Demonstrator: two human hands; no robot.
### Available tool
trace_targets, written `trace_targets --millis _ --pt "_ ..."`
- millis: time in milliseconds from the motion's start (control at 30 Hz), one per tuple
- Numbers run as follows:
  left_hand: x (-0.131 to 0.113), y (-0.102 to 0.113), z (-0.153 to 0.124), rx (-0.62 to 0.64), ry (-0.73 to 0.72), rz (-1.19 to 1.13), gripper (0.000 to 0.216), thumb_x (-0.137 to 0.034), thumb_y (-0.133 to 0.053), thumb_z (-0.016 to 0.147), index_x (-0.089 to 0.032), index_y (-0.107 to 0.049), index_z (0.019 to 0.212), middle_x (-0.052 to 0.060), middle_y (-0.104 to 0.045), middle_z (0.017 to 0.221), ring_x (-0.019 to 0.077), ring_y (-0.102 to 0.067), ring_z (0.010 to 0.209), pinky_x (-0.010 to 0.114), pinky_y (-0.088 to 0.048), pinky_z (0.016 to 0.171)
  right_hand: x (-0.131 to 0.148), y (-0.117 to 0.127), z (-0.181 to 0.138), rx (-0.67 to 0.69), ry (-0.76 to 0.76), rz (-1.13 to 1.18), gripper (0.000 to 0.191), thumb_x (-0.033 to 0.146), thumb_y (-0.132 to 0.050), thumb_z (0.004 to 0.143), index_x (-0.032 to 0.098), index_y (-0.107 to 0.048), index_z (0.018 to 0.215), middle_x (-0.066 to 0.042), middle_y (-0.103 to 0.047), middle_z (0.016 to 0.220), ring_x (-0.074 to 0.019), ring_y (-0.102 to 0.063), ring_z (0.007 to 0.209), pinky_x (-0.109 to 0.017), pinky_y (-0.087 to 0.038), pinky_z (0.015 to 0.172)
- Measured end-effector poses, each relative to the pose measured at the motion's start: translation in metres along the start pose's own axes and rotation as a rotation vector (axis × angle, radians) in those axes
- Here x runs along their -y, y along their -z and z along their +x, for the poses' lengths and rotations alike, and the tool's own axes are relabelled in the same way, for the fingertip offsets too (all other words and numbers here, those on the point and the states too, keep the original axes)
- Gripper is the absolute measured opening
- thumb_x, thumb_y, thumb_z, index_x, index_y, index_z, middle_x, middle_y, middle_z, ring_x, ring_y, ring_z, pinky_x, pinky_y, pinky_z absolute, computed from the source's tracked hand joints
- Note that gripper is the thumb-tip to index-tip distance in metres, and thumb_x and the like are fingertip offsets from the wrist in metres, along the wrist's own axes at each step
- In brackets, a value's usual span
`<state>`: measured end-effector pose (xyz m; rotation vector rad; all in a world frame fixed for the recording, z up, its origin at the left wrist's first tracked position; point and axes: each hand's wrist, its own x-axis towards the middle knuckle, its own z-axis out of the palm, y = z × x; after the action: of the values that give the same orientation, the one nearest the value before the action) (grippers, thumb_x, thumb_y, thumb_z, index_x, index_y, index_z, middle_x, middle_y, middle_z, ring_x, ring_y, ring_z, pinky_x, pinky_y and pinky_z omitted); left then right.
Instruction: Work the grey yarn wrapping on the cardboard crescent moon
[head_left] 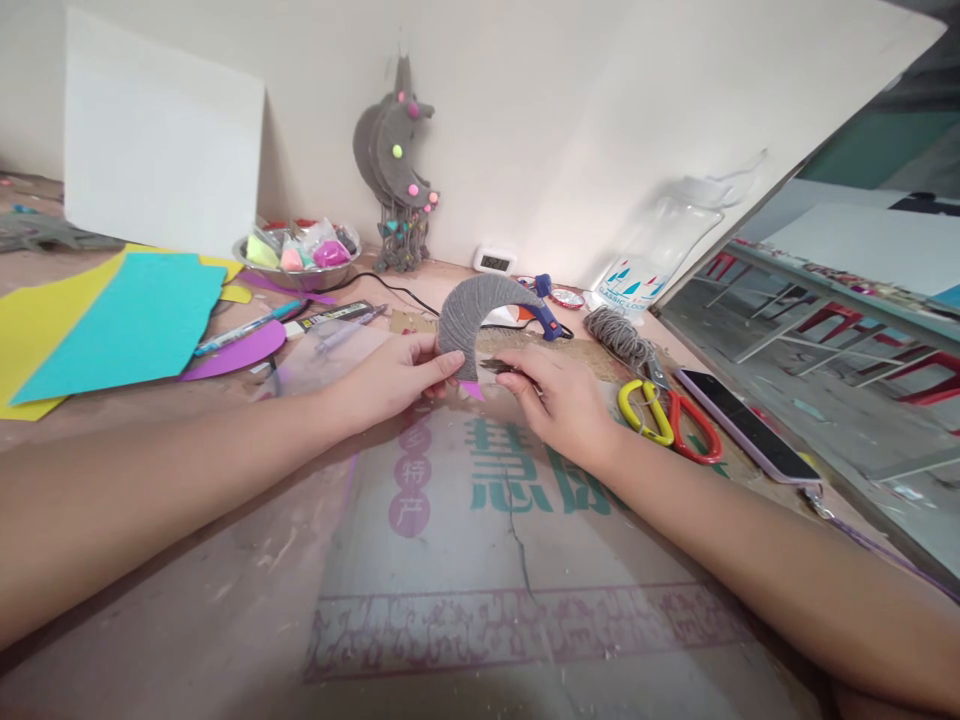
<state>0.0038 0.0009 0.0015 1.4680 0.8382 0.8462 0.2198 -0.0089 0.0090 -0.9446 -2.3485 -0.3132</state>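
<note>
My left hand (409, 380) pinches the lower end of a crescent moon (461, 315) wound in grey yarn, its curve bulging left and its upper tip pointing right. A small purple card tip (471, 390) sticks out bare at the bottom. Just to the right, my right hand (555, 390) is closed on a small dark grey bunch that looks like gathered yarn (496, 366), partly hidden by the fingers. A loose strand (517, 540) trails below, over a clear printed plastic sheet (420, 630).
Right: yarn skein (619, 335), scissors (694, 425), phone (750, 425), glass jar (645, 245). Behind the crescent: blue glue gun (551, 315), small clock (495, 261). Left: coloured sheets (127, 320), pens (251, 328), metal bowl (259, 275) of clay packets. A decorated moon hanging (394, 160) rests by the wall.
</note>
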Motion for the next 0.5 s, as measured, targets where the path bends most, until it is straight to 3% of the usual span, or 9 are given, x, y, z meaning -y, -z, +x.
trace_targets --millis 233,367,500 --pt "0.001 -0.001 0.001 -0.018 -0.001 -0.049 0.026 -0.04 -0.056 0.086 -0.017 -0.049 0.075 -0.003 -0.046 0.061 0.008 -0.041 0.054 0.02 -0.029 0.048 0.0 0.001 0.0 0.014 -0.07 0.077 0.025 0.031 -0.046 0.093 0.014 -0.061 0.104 -0.007 -0.066 0.084 -0.0177 -0.059 0.073 -0.029 -0.044 0.067" --pt "-0.001 0.0 0.0 0.009 -0.007 -0.013 0.027 -0.041 -0.056 0.085 -0.016 -0.051 0.077 -0.004 -0.046 0.062 0.0075 -0.04 0.053 0.02 -0.029 0.049 0.009 0.0 0.003 0.026 -0.286 0.297 0.029 0.042 -0.061 0.083 0.016 -0.062 0.096 -0.002 -0.063 0.075 -0.0121 -0.051 0.06 -0.025 -0.04 0.056" --pt "-0.006 0.0 -0.002 0.028 -0.026 0.123 0.027 -0.04 -0.057 0.084 -0.014 -0.056 0.077 -0.003 -0.047 0.063 0.0078 -0.043 0.055 0.02 -0.032 0.05 0.018 -0.004 0.008 0.096 -0.459 0.478 0.024 0.04 -0.065 0.079 0.016 -0.066 0.082 0.003 -0.055 0.061 -0.0083 -0.041 0.052 -0.021 -0.034 0.049"
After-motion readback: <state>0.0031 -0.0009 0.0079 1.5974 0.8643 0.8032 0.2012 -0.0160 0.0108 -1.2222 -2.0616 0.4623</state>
